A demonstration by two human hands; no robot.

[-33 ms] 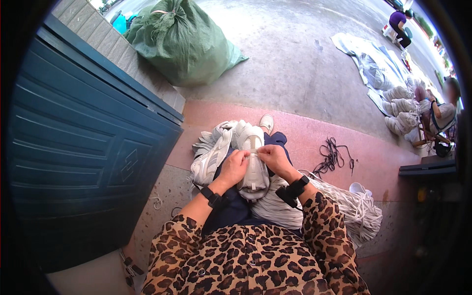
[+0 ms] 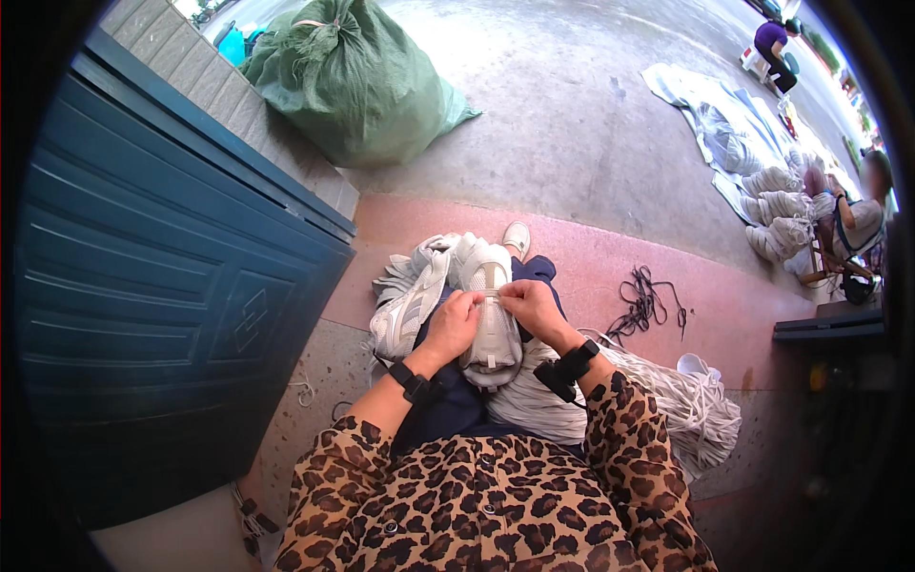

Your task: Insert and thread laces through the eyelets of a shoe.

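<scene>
A white and grey shoe upper (image 2: 492, 345) lies lengthwise on my lap, toe end away from me. Across its lacing area runs a pale shoelace (image 2: 491, 293), pinched at the left side by my left hand (image 2: 454, 327) and at the right side by my right hand (image 2: 534, 309). The fingers of both hands are closed, their tips a short way apart over the upper. More white and grey shoe uppers (image 2: 405, 319) are heaped beside my left hand. Under my right forearm a thick bundle of off-white laces (image 2: 677, 400) spreads out to the right.
Tangled black cords (image 2: 648, 303) lie on the pink floor strip. A dark blue door (image 2: 162, 276) stands at the left; a full green sack (image 2: 367, 95) is beyond it. At far right a seated person (image 2: 858, 224) is near white bundles (image 2: 777, 210); another person (image 2: 777, 48) sits farther off.
</scene>
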